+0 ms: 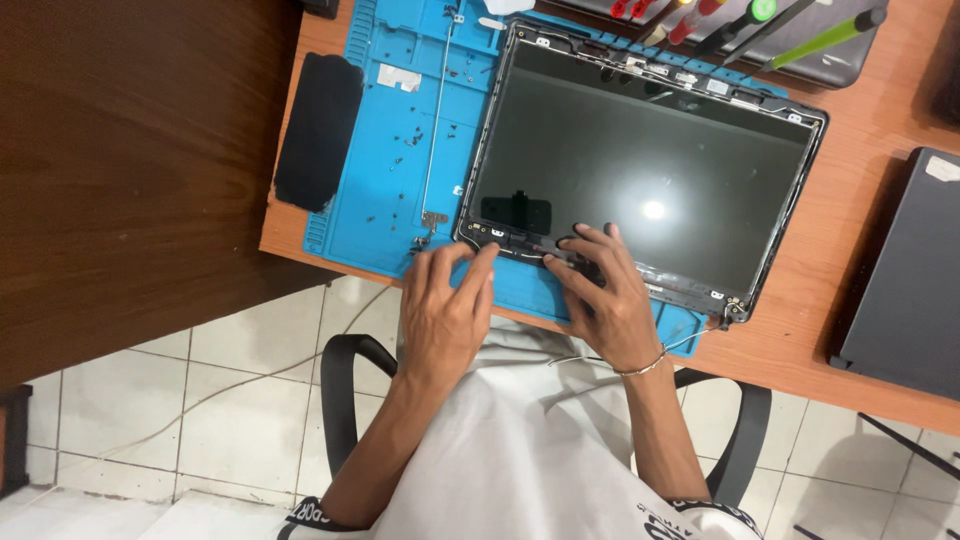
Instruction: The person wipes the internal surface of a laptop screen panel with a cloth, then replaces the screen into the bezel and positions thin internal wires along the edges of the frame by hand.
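Fingers (478,262) of the left hand (445,310) and right hand (600,295) are pressing, uncurled, on the near edge of a laptop screen (640,170), gripping nothing. Its long axis is running left to right, slightly tilted, across a blue mat (380,150) on a wooden desk (860,220) above white floor tiles (200,420).

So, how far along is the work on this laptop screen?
Done: the screen panel lies exposed, one hinge bracket and loose screws sit on the blue mat. In hand: left hand and right hand press at the panel's near edge. Left: the panel sits in its back cover.
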